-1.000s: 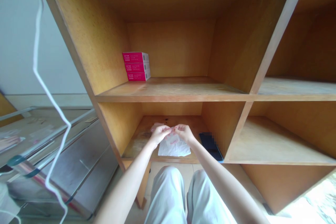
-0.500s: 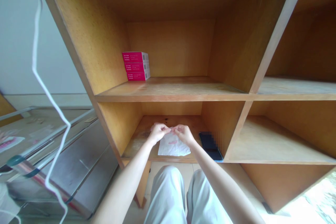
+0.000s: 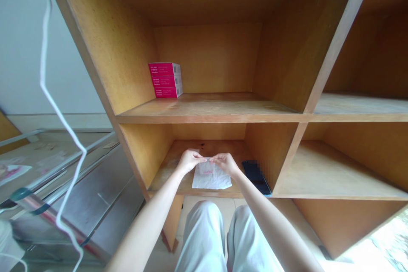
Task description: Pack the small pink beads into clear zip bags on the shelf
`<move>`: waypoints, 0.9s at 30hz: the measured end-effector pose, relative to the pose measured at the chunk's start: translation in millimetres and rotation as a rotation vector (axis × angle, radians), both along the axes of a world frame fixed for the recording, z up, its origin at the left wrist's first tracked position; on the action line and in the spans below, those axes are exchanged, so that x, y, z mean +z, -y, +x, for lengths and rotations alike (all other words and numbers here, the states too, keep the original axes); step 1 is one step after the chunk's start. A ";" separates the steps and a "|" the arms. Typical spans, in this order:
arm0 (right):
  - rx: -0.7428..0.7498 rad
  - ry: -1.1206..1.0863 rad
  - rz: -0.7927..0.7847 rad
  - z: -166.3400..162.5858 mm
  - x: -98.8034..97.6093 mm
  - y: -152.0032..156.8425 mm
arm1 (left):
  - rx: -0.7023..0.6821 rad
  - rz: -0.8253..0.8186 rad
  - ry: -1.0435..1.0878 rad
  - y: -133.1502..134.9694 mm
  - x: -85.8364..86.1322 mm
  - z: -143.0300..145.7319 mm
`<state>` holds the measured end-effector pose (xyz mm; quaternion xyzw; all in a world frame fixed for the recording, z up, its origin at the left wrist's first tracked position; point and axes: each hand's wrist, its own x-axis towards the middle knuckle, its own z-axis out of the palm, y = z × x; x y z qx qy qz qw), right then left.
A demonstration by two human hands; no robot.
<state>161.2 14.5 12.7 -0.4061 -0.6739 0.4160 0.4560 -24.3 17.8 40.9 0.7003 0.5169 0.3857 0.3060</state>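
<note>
The left hand (image 3: 190,161) and the right hand (image 3: 226,163) are held together in the middle of the lower shelf (image 3: 168,165) of a wooden shelf unit (image 3: 207,119); their fingertips meet or almost meet, and I cannot tell if they pinch something small between them; the hands are just above a white paper sheet (image 3: 211,177) with a small pink mark on it; this sheet lies flat on the lower shelf, near the front edge and under the hands; a black phone (image 3: 255,177) lies just beside the sheet on the right side, and part of it is blurred; the right hand is the nearest hand to it, but does not touch it.

On the upper shelf (image 3: 207,104), three pink boxes (image 3: 165,80) are stacked at the left side, against the wall of the compartment; a white cord (image 3: 43,46) hangs in front of the view on the left; further left stands a metal rack (image 3: 95,208); below the shelf unit, the knees in light grey trousers (image 3: 200,238) of the person are seen.
</note>
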 end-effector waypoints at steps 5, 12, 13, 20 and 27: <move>-0.025 -0.018 -0.017 3.7 0.6 0.4 | -0.110 0.051 0.010 -0.7 -1.5 -0.1; -0.038 -0.024 0.019 7.7 -4.5 0.5 | -0.137 0.124 -0.092 -3.0 0.6 0.9; -0.034 -0.033 0.020 7.7 -5.8 0.1 | -0.134 0.127 -0.101 -3.0 0.8 1.1; -0.030 -0.101 -0.006 4.1 -3.1 3.5 | -0.057 0.156 -0.144 -0.7 -0.4 -1.0; -0.006 -0.161 -0.025 1.1 -4.9 3.4 | -0.063 0.156 -0.147 1.2 0.7 -2.7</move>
